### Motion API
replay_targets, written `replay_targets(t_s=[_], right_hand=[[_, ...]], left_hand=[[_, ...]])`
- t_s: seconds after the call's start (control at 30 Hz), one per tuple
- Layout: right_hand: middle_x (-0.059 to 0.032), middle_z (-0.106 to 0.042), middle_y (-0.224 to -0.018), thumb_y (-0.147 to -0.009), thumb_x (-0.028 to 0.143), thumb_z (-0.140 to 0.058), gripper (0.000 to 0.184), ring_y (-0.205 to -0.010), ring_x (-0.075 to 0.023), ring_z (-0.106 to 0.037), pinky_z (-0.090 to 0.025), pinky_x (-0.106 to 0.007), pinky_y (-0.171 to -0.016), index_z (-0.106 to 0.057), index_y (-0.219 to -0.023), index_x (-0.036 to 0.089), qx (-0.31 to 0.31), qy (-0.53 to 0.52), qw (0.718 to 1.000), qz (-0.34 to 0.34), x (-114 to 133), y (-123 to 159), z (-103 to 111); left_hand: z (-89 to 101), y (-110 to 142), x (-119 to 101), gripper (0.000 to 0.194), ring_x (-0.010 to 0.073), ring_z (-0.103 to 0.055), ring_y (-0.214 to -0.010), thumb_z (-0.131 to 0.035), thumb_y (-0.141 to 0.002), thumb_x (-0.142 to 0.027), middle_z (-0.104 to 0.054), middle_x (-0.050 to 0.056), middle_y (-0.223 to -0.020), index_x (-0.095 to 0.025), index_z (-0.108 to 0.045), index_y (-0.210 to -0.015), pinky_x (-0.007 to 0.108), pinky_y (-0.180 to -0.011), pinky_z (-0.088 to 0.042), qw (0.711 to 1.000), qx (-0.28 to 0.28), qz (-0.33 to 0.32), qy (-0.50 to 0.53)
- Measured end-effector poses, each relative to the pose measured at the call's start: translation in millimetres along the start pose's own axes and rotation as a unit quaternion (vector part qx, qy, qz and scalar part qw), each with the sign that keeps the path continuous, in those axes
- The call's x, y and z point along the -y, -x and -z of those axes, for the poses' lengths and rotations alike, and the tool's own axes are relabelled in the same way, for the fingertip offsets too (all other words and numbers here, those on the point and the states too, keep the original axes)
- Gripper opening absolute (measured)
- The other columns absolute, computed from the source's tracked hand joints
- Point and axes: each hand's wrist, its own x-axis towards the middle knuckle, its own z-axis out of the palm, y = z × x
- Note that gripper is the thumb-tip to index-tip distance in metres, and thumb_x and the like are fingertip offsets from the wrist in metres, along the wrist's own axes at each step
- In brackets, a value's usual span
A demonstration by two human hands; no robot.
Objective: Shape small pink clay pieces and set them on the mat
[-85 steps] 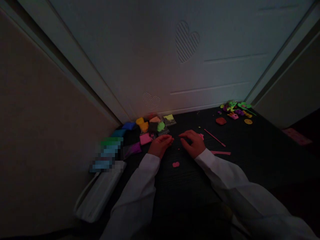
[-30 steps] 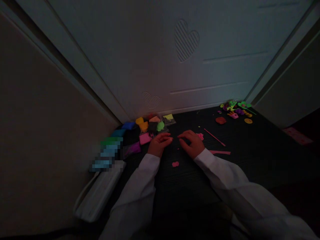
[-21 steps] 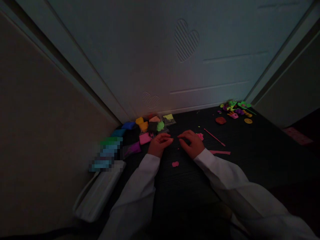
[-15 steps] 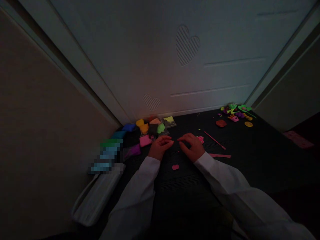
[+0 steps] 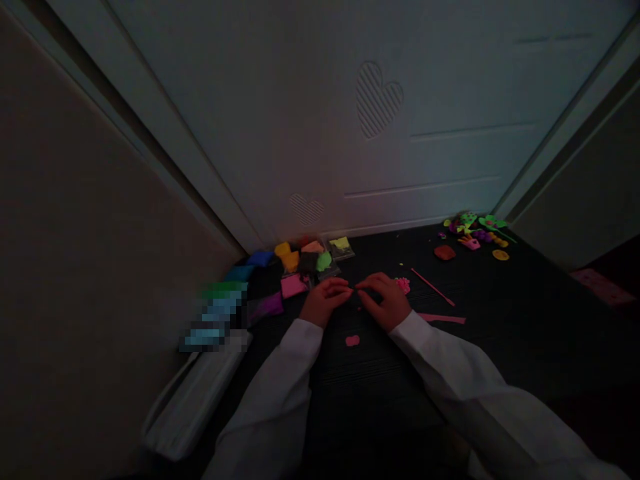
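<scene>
My left hand (image 5: 324, 300) and my right hand (image 5: 385, 300) meet fingertip to fingertip just above the dark table. Both are closed in a pinch; whatever lies between the fingertips is too small and dim to make out. On the table below them lies a flat pink clay piece (image 5: 353, 341) with rounded ends. A tiny pink bit (image 5: 359, 309) rests closer to my fingers. Just past my right hand sits a ruffled pink clay clump (image 5: 403, 285). A thin pink modelling stick (image 5: 433, 287) and a flat pink strip (image 5: 443, 319) lie to its right.
Several bags of coloured clay (image 5: 310, 260) are gathered at the back left. A white case (image 5: 197, 393) lies at the left edge. Finished-looking clay shapes (image 5: 473, 230) cluster at the back right, near a red clay disc (image 5: 445, 253). A white door panel (image 5: 275, 120) rises behind the table.
My hands have drawn together, so the fingertips that were slightly apart now meet. The view has tilted up slightly. The clay pieces lie where they were.
</scene>
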Motion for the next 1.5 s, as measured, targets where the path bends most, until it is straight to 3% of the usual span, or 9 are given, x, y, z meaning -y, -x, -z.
replay_targets(t_s=[0.27,0.5,0.7,1.0,1.2,1.33,1.5], right_hand=[[-0.0037,-0.053,-0.079,-0.071,0.022,-0.047,0.016,-0.078,-0.0152,-0.049,-0.038,-0.03,-0.071,-0.057,-0.083,0.02,-0.001,0.004,1.0,-0.007,0.9,0.5,1.0],[-0.0033,-0.053,-0.08,-0.071,0.02,-0.048,0.016,-0.079,-0.0155,-0.049,-0.038,-0.031,-0.071,-0.057,-0.083,0.021,-0.005,0.002,1.0,-0.008,1.0,0.0,1.1],[-0.0037,-0.052,-0.081,-0.071,0.02,-0.046,0.017,-0.08,-0.0156,-0.048,-0.038,-0.031,-0.072,-0.057,-0.084,0.02,0.004,-0.001,1.0,-0.004,-0.9,-0.1,2.7],[-0.0037,-0.051,-0.08,-0.072,0.017,-0.045,0.017,-0.079,-0.0146,-0.048,-0.04,-0.029,-0.072,-0.056,-0.084,0.02,-0.003,-0.022,1.0,0.01,0.6,-1.4,4.7],[-0.0038,-0.051,-0.08,-0.072,0.018,-0.046,0.016,-0.079,-0.0145,-0.048,-0.04,-0.029,-0.072,-0.056,-0.084,0.02,-0.002,-0.019,1.0,0.01,1.1,-1.5,4.0],[-0.0037,-0.052,-0.08,-0.073,0.022,-0.046,0.015,-0.079,-0.0147,-0.048,-0.04,-0.03,-0.072,-0.056,-0.084,0.02,-0.004,-0.018,1.0,0.003,2.0,-1.2,3.9],[-0.0043,-0.054,-0.081,-0.072,0.03,-0.049,0.018,-0.078,-0.0158,-0.049,-0.039,-0.031,-0.071,-0.056,-0.085,0.02,0.0,0.001,1.0,-0.013,-0.6,-0.7,0.9]], left_hand=[[6.6,-1.7,1.5,0.032,0.0102,-0.056,-0.064,-0.065,-0.05,-0.018,-0.06,-0.002,-0.065,-0.016,-0.054,-0.08,0.025,-0.067,-0.04,1.0,0.029,0.001,-0.006],[5.4,-2.6,0.7,0.03,0.0092,-0.055,-0.064,-0.065,-0.051,-0.016,-0.061,-0.002,-0.065,-0.016,-0.054,-0.079,0.024,-0.066,-0.04,1.0,0.021,-0.006,0.02],[-0.7,-0.1,-3.6,0.021,0.0079,-0.054,-0.059,-0.064,-0.051,-0.017,-0.059,-0.003,-0.063,-0.015,-0.05,-0.066,0.023,-0.06,-0.04,0.998,-0.012,-0.028,0.059],[2.0,-1.6,-3.3,0.016,0.0081,-0.052,-0.061,-0.064,-0.051,-0.017,-0.059,-0.001,-0.065,-0.014,-0.057,-0.065,0.021,-0.059,-0.04,0.998,-0.007,0.01,0.066],[2.5,-2.3,-0.9,0.018,0.0106,-0.054,-0.067,-0.063,-0.053,-0.019,-0.061,0.002,-0.07,-0.014,-0.059,-0.07,0.023,-0.064,-0.041,0.999,-0.002,-0.003,0.036],[2.0,-1.7,-0.4,0.033,0.0115,-0.055,-0.067,-0.063,-0.053,-0.021,-0.061,0.001,-0.07,-0.016,-0.056,-0.084,0.025,-0.067,-0.041,1.0,0.004,-0.023,-0.004],[-0.7,4.2,-4.9,0.048,0.012,-0.055,-0.07,-0.062,-0.055,-0.021,-0.062,0.001,-0.075,-0.017,-0.048,-0.101,0.025,-0.068,-0.04,0.996,0.055,-0.039,-0.064]])
